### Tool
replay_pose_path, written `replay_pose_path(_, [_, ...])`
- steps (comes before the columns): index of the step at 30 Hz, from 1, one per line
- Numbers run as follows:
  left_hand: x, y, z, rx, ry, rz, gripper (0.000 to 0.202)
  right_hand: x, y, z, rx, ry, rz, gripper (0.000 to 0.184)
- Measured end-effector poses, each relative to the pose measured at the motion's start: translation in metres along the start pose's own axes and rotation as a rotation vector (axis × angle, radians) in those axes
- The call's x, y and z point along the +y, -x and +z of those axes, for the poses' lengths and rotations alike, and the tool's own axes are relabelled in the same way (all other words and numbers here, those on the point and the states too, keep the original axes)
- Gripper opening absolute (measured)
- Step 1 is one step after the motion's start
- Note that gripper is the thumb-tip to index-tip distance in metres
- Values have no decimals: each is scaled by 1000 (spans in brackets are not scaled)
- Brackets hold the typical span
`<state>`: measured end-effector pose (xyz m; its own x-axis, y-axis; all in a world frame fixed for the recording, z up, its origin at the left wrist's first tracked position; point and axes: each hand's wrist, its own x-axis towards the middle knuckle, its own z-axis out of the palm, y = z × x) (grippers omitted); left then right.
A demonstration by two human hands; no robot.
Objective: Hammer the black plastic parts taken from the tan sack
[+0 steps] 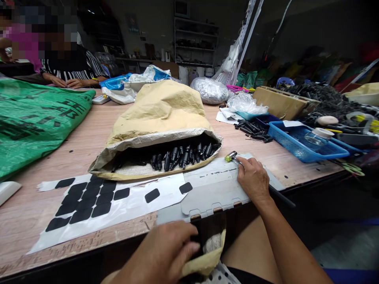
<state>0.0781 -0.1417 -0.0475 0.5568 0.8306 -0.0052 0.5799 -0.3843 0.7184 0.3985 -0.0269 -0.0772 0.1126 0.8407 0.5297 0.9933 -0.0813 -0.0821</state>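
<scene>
My right hand is closed around the dark handle of a small hammer. The hammer's head is metal with a yellow-green face and lies over the grey cardboard. Lower down, my left hand is slightly blurred, with thumb and fingers apart over an open bag at my lap. I see nothing held in it. A tan woven sack lies ahead, its mouth facing me, with many black pointed plastic parts inside.
Black rounded-square stickers sit on a white backing sheet at left. A green sack covers the left side. Blue baskets, loose black parts and a cardboard box stand at right. Across the table, a person's hands rest.
</scene>
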Motion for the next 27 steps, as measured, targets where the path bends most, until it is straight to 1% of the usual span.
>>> replay_pose_path(1, [0,-6,-17,50,3,-39,23,0,0,0,3,-2,-1,32])
replay_pose_path(3, [-9,-21,-52,313,-81,-158,28,1,0,1,5,-1,-2,32])
replay_pose_path(5, [-30,-40,-83,562,-271,-341,33,1,0,1,3,1,1,32])
replay_pose_path(6, [-43,-49,-95,639,-378,-452,37,0,0,1,3,1,3,32])
replay_pose_path(7, [-56,-57,-105,665,-466,-577,41,0,0,1,2,1,6,32])
replay_pose_path(8, [-68,-65,-112,665,-518,-697,42,0,0,0,1,0,9,32])
replay_pose_path(9, [-79,-70,-117,652,-541,-785,42,-1,0,0,0,0,12,32])
replay_pose_path(10, [-87,-74,-120,636,-554,-838,41,-1,0,0,-2,-1,14,32])
replay_pose_path(11, [-93,-77,-121,626,-567,-857,39,-1,0,-1,-5,-1,16,32])
replay_pose_path(14, [-99,-77,-118,632,-629,-813,35,-1,0,0,-10,-5,20,32])
replay_pose_path(18, [-94,-71,-114,649,-632,-810,39,0,0,1,4,-20,25,32])
replay_pose_path(23, [-96,-68,-119,663,-532,-790,44,0,0,2,1,-18,23,32])
replay_pose_path(25, [-99,-68,-122,680,-521,-792,41,0,0,2,-3,-13,23,31])
replay_pose_path(27, [-100,-69,-125,692,-526,-827,35,0,0,1,-6,-9,26,31])
